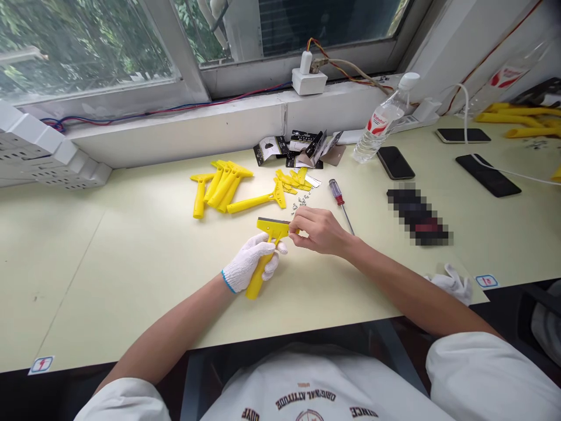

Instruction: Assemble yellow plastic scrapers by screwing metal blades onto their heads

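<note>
Left hand (249, 263): in a white knit glove (245, 266), my fingers wrapped firmly around a yellow plastic scraper (256, 280).
Right hand (322, 231): bare, wrist turned inward, fingers pinched at the scraper's head; I cannot tell whether they hold anything.
Scraper: gripped just above the pale cream desk (109, 280).

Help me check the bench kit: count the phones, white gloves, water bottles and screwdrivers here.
Black phones: 3
White knit gloves: 2 (one worn on the left hand, gripping a yellow scraper)
Water bottle: 1
Screwdriver: 1
Total: 7
Pixelated dark item not counted.
</note>
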Action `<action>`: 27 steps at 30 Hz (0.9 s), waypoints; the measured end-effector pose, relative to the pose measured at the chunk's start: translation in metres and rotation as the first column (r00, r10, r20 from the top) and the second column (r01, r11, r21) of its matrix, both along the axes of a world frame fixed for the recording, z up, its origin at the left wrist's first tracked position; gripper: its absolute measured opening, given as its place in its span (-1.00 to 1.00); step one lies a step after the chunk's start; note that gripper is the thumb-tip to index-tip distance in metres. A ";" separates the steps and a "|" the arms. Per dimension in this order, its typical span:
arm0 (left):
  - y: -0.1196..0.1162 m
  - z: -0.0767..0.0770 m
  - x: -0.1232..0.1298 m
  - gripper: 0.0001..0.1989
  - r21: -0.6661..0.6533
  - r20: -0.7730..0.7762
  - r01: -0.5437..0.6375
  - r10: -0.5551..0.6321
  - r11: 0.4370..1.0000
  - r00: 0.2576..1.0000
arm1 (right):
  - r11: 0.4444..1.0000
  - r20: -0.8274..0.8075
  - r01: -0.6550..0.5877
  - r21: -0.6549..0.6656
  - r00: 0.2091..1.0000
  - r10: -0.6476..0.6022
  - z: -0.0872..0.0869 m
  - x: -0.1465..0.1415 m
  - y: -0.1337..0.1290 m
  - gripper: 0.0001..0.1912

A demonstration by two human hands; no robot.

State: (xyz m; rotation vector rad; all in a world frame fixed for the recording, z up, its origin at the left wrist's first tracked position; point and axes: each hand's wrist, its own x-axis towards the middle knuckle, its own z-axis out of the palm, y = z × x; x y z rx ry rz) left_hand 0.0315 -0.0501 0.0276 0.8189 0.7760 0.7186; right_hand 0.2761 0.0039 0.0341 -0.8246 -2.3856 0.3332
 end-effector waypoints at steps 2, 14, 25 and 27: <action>0.000 -0.001 0.000 -0.75 0.009 0.001 0.016 -0.016 1.000 1.000 | 1.000 0.030 0.000 -0.003 1.000 0.000 0.002 0.000 0.000 -0.82; -0.002 0.003 0.002 -0.72 0.054 -0.036 0.044 -0.042 0.998 0.998 | 0.995 0.161 -0.085 0.053 0.984 0.076 0.012 0.010 0.003 -0.77; -0.001 0.005 0.004 -0.77 0.078 -0.096 0.084 -0.077 0.993 0.992 | 0.990 0.089 -0.039 -0.134 0.995 0.052 0.017 0.016 0.003 -0.88; -0.001 0.005 0.003 -0.78 0.070 -0.102 0.078 -0.070 0.995 0.992 | 0.979 0.052 0.014 -0.203 0.999 -0.004 0.015 0.014 0.002 -0.86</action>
